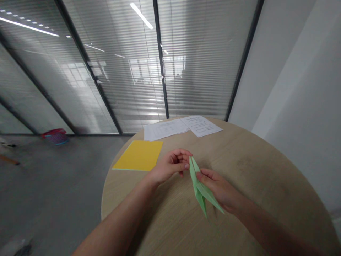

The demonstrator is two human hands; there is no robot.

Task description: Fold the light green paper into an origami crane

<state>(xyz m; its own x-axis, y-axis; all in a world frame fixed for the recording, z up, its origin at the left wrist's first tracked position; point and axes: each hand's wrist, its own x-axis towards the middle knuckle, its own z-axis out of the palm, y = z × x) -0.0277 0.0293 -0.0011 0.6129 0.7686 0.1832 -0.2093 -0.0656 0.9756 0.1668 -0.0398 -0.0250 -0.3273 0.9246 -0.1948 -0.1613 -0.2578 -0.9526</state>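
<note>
A light green folded paper [197,183] with long pointed ends is held above the round wooden table, two of its points slanting down toward me. My right hand [217,186] grips it from the right, thumb on the near face and fingers behind. At its upper tip is my left hand [174,163], fingers loosely curled and thumb apart from them. The left fingertips come up against the paper's left edge, but no pinch on it shows. The far side of the paper is hidden.
A yellow sheet stack [141,154] with a pale green edge lies at the left of the table [253,160]. Printed white sheets [167,128] lie at the far edge. A red and blue basket [55,136] stands on the floor by the glass partition [138,89].
</note>
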